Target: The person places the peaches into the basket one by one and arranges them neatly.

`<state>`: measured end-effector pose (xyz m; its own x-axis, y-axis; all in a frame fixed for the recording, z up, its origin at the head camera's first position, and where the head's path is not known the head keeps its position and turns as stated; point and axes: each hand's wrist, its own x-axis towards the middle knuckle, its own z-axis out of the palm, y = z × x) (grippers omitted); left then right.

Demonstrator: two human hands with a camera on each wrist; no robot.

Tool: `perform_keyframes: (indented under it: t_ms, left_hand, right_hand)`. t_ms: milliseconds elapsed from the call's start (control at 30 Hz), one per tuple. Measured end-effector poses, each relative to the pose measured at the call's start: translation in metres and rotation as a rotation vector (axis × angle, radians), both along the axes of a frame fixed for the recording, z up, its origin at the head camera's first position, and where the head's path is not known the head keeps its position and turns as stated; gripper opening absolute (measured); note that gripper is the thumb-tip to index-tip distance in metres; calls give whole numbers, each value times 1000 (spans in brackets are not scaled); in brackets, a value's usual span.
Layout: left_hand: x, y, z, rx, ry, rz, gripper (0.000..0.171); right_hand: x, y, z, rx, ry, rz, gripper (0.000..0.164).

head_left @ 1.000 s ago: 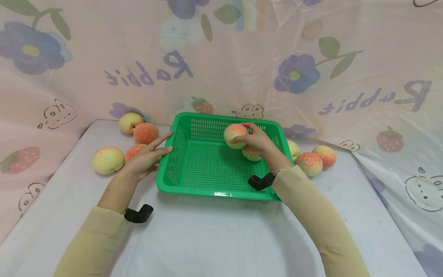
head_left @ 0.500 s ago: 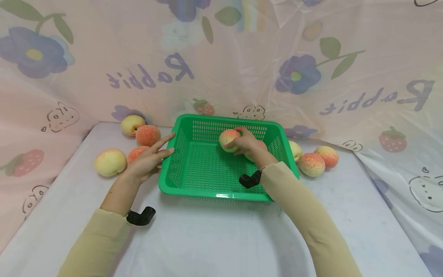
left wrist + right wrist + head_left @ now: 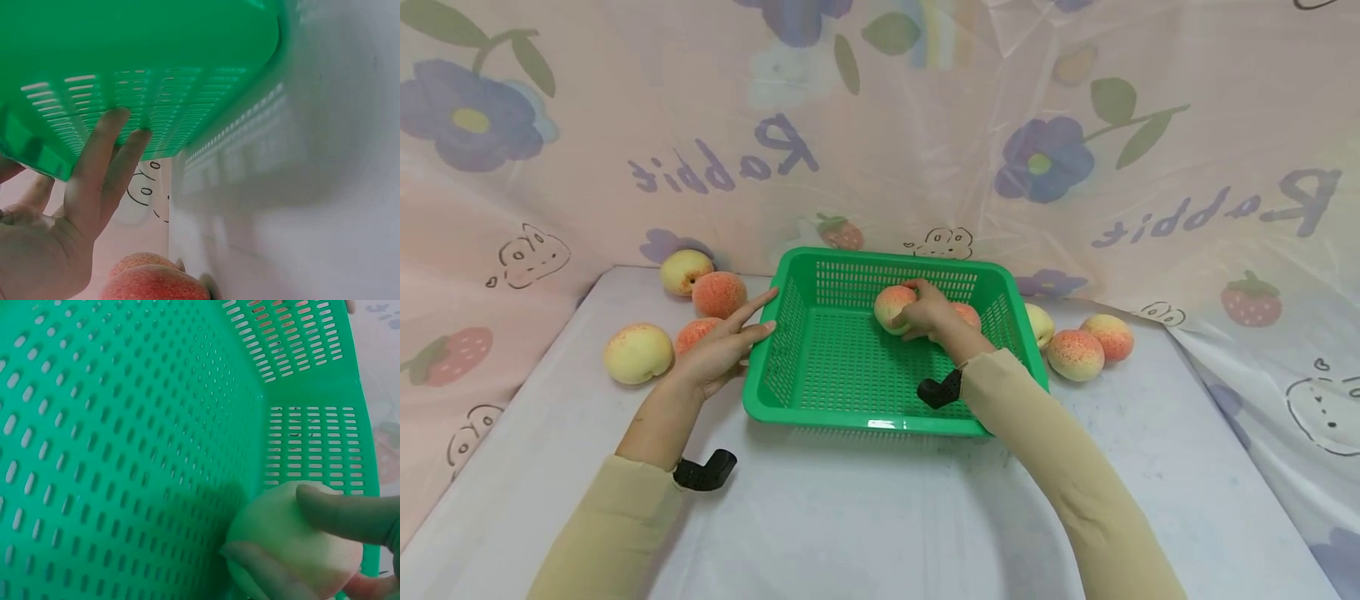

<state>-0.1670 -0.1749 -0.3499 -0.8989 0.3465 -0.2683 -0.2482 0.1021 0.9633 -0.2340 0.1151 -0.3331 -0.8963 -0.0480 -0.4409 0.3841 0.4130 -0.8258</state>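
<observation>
Inside the green plastic basket (image 3: 880, 427), my right hand (image 3: 936, 315) holds a yellow-red peach (image 3: 892, 310) toward the back wall. In the right wrist view, thumb and fingers curl round the peach (image 3: 290, 540), low by the perforated floor; whether it touches the floor I cannot tell. Another peach (image 3: 966, 315) lies in the basket, partly hidden behind my right hand. My left hand (image 3: 715, 354) touches the basket's left rim. Seen from the left wrist, its straight fingers (image 3: 94, 169) rest against the outer perforated wall.
Left of the basket lie a yellow peach (image 3: 638, 353), a second yellow one (image 3: 687, 272), a red one (image 3: 719, 294) and another red one (image 3: 696, 333) beside my left hand. Several peaches (image 3: 1076, 355) sit to the right. A printed cloth (image 3: 880, 125) hangs behind the white table (image 3: 850, 517).
My right hand has moved left and down inside the basket with the peach, showing more of the peach behind it. The left hand stays at the rim.
</observation>
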Motion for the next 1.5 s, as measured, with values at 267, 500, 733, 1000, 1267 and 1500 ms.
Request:
perform_keyframes:
  t_ms: [267,500,733,1000,1267,1500]
  left_hand:
    - [0,0,-1,9,-2,-3,60]
    - [0,0,1,-2,2,-5,60]
    - [1,0,2,-4,0,-7,60]
    - [1,0,3,2,2,-11,61]
    - [1,0,1,10,14,-20,60]
    - [0,0,0,16,15,-32,61]
  right_hand:
    - [1,5,1,12,-9,2,82]
    - [1,9,0,16,-14,-5,82]
    - [0,8,-1,72,-24,26,80]
    - [1,9,3,65,-49,11,78]
    - [5,14,17,29,-80,50,70]
    - [12,22,30,111,-32,118,67]
